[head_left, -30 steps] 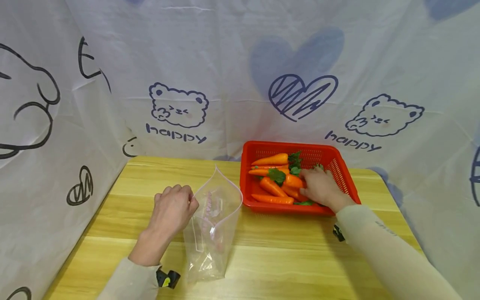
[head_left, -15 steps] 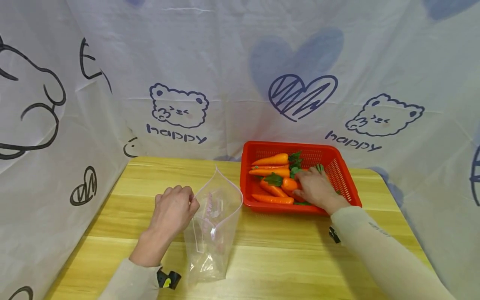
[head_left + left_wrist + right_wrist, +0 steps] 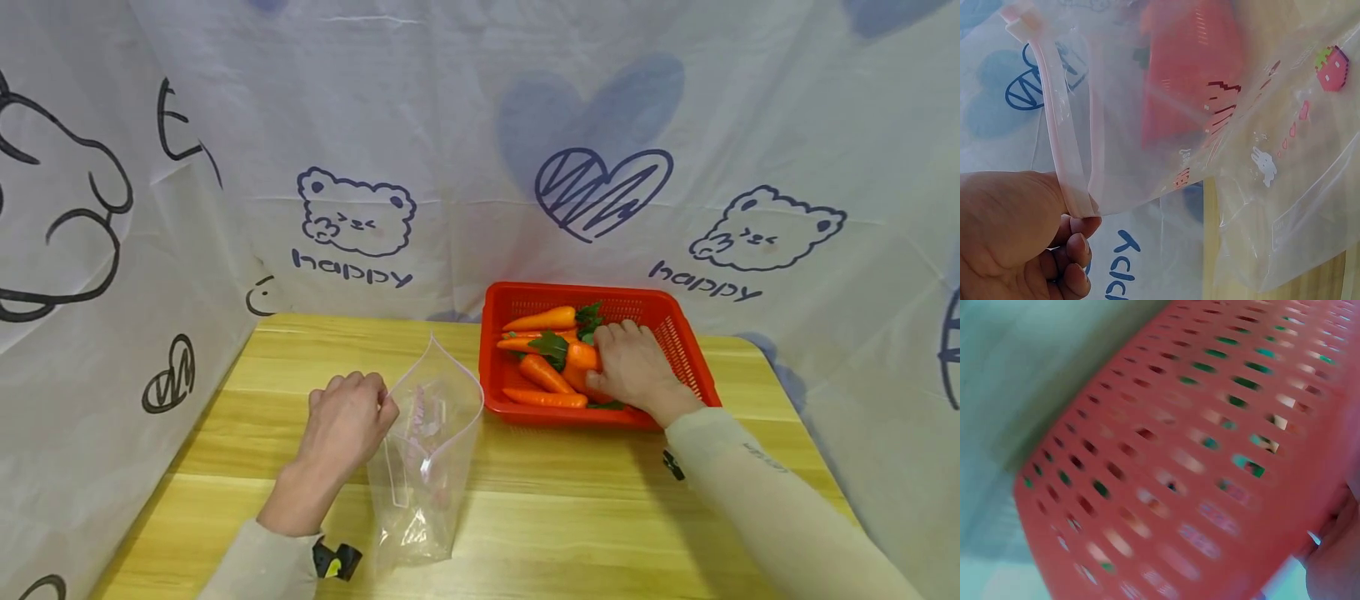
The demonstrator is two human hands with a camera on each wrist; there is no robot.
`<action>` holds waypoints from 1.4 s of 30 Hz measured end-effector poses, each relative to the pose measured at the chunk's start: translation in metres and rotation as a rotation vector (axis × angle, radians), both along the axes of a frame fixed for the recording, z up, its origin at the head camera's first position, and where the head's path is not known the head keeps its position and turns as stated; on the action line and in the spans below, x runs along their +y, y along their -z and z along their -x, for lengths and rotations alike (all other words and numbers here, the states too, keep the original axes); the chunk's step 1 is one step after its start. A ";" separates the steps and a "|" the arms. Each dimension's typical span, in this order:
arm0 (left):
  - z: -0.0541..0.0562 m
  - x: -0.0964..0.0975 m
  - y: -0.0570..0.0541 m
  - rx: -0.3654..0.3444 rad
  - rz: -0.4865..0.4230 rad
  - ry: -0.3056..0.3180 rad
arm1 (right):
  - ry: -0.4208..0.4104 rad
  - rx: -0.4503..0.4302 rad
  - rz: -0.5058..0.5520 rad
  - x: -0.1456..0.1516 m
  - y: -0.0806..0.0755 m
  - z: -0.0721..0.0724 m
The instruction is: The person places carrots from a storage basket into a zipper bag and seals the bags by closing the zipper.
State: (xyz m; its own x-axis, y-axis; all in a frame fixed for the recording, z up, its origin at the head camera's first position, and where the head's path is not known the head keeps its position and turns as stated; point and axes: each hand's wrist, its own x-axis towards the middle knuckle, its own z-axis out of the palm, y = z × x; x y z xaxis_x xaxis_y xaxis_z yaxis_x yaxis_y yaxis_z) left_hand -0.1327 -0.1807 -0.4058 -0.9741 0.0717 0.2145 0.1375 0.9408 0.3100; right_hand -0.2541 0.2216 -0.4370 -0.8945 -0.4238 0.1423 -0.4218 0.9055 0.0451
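Observation:
My left hand (image 3: 348, 417) pinches the rim of a clear zip bag (image 3: 420, 500) that stands upright with its mouth spread. In the left wrist view, thumb and fingers squeeze the pink zip strip (image 3: 1054, 125), and the slider (image 3: 1022, 25) hangs at its other end. To the right, my right hand (image 3: 637, 367) reaches into a red basket (image 3: 491, 350) and grips an orange carrot (image 3: 582, 358) by its thick end. The right wrist view mostly shows the basket's slotted wall (image 3: 1166, 444), which hides the fingertips.
Several more carrots with green tops, such as a front carrot (image 3: 545, 398) and a back carrot (image 3: 540, 319), lie in the basket's left half. The wooden table (image 3: 570, 517) ends at a white printed cloth (image 3: 450, 125) behind and on both sides.
My right hand has shifted a little left inside the basket and closed on a carrot, which has moved slightly. The left hand and bag have stayed put.

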 end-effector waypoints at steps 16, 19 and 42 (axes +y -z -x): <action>-0.003 0.002 -0.003 0.060 -0.033 -0.013 | -0.070 0.178 -0.042 -0.018 -0.050 -0.015; -0.003 0.003 -0.003 0.060 -0.036 -0.012 | -0.070 0.174 -0.030 -0.020 -0.057 -0.020; 0.004 0.018 -0.004 0.065 -0.022 0.011 | -0.104 -0.057 0.005 -0.110 -0.124 -0.073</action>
